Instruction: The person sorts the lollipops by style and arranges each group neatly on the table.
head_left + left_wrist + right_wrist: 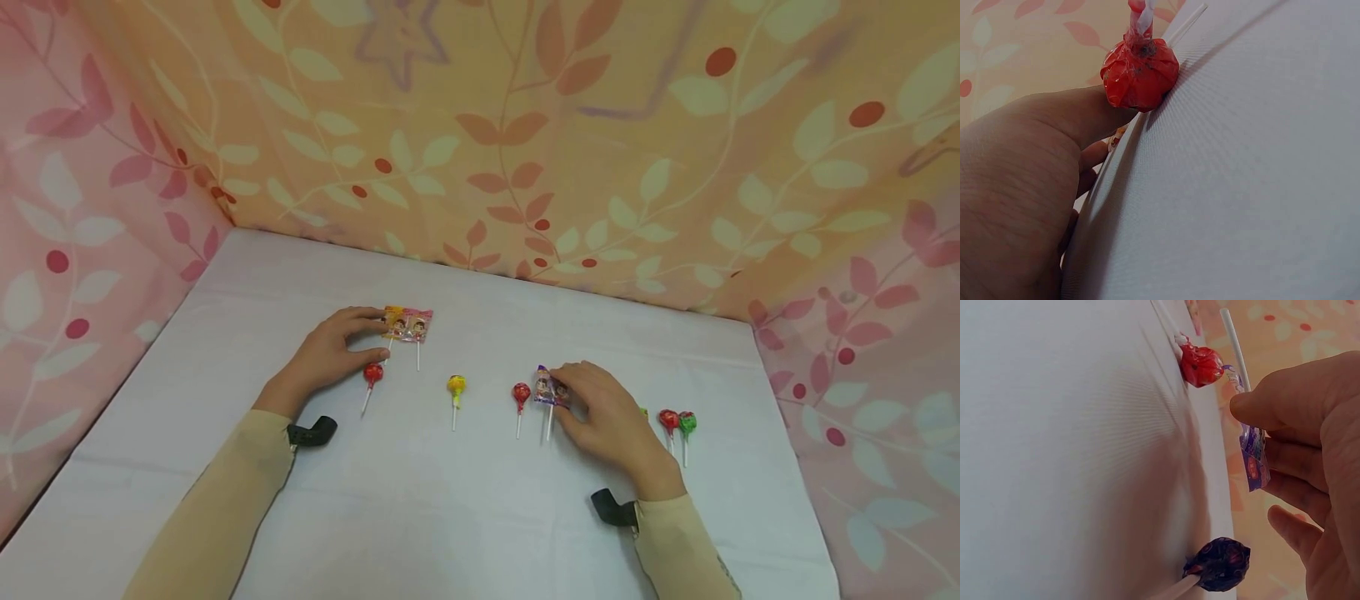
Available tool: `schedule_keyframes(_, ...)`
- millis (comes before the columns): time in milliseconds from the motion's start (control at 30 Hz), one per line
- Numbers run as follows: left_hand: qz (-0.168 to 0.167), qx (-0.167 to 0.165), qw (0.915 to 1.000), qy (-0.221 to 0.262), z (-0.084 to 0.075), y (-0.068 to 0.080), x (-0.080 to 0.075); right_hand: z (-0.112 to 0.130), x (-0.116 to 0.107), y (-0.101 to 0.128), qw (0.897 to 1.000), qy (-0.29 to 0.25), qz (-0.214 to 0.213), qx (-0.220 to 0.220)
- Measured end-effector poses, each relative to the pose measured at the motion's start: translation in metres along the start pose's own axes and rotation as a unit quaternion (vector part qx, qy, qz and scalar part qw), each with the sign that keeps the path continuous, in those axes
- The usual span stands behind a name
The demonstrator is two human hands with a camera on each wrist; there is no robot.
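My left hand (330, 346) rests at the far left, its fingertips at the edge of a yellow-wrapped lollipop (396, 323) and its thumb tip by the stick. Against that lies a pink-wrapped lollipop (422, 323). A red lollipop (1140, 74) is just in front of the left thumb. With thumb and fingers, my right hand (1310, 437) pinches a purple-wrapped lollipop (1255, 465), its white stick standing out past the thumb. Close to this hand are another red lollipop (1202, 365) and a dark round one (1219, 565), which the hand hides from the head view.
A yellow lollipop (457, 385) lies mid-table between the hands. Right of the right hand are a red lollipop (668, 419) and a green one (687, 422). Patterned cloth walls (480, 150) edge the white table (420, 517) at the back and sides.
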State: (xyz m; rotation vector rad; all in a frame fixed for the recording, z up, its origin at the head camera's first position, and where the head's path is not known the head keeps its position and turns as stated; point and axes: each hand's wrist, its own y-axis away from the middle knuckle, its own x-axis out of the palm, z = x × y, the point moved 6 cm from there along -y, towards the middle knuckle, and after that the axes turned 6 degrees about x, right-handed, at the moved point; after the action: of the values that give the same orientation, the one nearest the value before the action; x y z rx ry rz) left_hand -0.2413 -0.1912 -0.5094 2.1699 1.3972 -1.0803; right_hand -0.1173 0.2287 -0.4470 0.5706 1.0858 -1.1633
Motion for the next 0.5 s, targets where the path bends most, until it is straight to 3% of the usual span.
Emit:
schedule_keyframes(300,0.005,-0.004,1.0000,0.001,-0.002,0.000,0.000,0.009,-0.004,-0.009,0.999,0.001,-0.013,-0.038)
schedule_keyframes(500,0.006,-0.007,1.0000,0.001,0.001,0.001,0.000,0.012,-0.003,-0.014,0.999,-0.001,-0.006,-0.036)
